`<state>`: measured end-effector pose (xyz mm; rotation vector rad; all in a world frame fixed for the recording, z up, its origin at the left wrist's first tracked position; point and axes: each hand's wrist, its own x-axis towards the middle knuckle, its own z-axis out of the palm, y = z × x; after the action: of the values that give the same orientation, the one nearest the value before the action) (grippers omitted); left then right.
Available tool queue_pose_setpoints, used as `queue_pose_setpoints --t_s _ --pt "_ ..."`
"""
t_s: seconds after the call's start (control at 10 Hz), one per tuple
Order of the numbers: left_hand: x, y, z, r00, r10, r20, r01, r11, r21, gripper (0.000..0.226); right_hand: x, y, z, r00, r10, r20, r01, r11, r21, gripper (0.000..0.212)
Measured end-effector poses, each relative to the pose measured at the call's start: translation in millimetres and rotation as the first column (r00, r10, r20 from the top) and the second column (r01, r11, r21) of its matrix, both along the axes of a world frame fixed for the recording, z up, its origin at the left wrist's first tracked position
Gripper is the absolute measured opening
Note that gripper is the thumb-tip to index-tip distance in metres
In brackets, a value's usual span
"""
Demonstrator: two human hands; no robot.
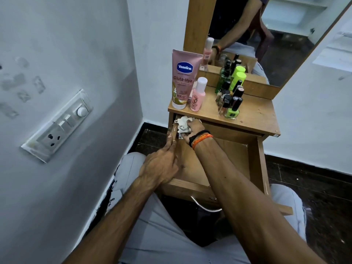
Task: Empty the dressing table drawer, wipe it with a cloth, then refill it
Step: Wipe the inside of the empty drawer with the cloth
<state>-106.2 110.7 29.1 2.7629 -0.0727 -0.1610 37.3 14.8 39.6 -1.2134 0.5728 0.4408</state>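
at centre frame the pulled-out wooden drawer [234,155] looks emptied, bottles waiting on the wooden tabletop [253,115]; right hand [193,128] clenches the crumpled white cloth [182,123] in its far-left corner, left hand [162,164] grips the left wall, so refilling remains.

The right hand [194,128] covers much of the cloth [183,124]; drawer's [253,159] back corner is hidden.

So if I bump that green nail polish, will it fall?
Probably easily: the green nail polish stands upright with a tall black cap, so it looks top-heavy. It stands close to other bottles, so they might topple too. Likely glass, so it could break.
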Motion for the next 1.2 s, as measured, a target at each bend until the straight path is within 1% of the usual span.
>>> queue_pose_setpoints --t_s 0.1,0.2,0.3,0.4,0.5,0.6,0.7,0.8,0.9,1.0,1.1,1.2 --pt "-0.1 -1.0 3.1 1.000 0.015 0.008 -0.014 0.997 -0.075 0.063 -8.9 -19.2 -4.0 0.996 0.078 0.035 -0.081 0.989 0.121 0.028" --pt "-3.1 -0.6 7.2 0.998 0.053 0.031 -0.048 0.987 -0.150 0.058 -10.4 -46.8 -13.7 0.992 0.127 0.011 -0.127 0.991 -0.034 0.022" --pt "-3.8 0.2 11.6 0.996 0.081 0.036 -0.071 0.971 -0.227 0.060 -17.1 -63.2 -20.2 0.991 0.087 0.099 -0.049 0.940 -0.339 0.026" --pt "-4.9 0.8 17.9 0.992 0.123 0.015 -0.112 0.942 -0.317 0.063 -32.4 -53.9 -22.6 0.946 0.260 0.193 -0.165 0.899 -0.405 0.035" --pt "-7.7 2.5 21.9 0.969 0.240 -0.054 -0.240 0.877 -0.415 0.054 -53.2 -34.8 -17.2 0.843 0.477 0.249 -0.353 0.839 -0.414 0.050" --pt "-8.6 4.9 25.9 0.920 0.355 -0.168 -0.387 0.747 -0.540 0.051 -73.1 -24.0 -20.4 0.756 0.581 0.300 -0.346 0.745 -0.570 0.052" --pt "-6.7 7.5 23.2 0.893 0.386 -0.231 -0.445 0.677 -0.586 0.060 -75.3 -17.9 -23.3 0.694 0.641 0.327 -0.265 0.650 -0.712 0.054" --pt "-4.6 10.5 16.6 0.881 0.395 -0.259 -0.464 0.618 -0.635 0.052 -54.5 -6.1 -18.9 0.672 0.654 0.347 -0.188 0.604 -0.775 0.047" --pt "-0.2 14.2 5.9 0.854 0.430 -0.292 -0.494 0.494 -0.716 0.047 -43.0 0.3 -8.4 0.719 0.583 0.379 -0.073 0.605 -0.793 0.038" --pt "1.0 11.3 9.8 0.832 0.472 -0.293 -0.514 0.452 -0.729 0.030 -56.1 -4.8 -4.1 0.614 0.702 0.360 -0.085 0.512 -0.855 0.033" --pt "-2.0 6.5 19.1 0.821 0.471 -0.323 -0.522 0.389 -0.759 0.051 -88.5 -26.4 3.1 0.422 0.833 0.358 -0.171 0.461 -0.870 0.016" --pt "-1.5 6.5 21.5 0.811 0.447 -0.377 -0.536 0.307 -0.787 0.104 -113.5 -45.6 3.9 0.320 0.919 0.229 -0.300 0.328 -0.896 0.040"
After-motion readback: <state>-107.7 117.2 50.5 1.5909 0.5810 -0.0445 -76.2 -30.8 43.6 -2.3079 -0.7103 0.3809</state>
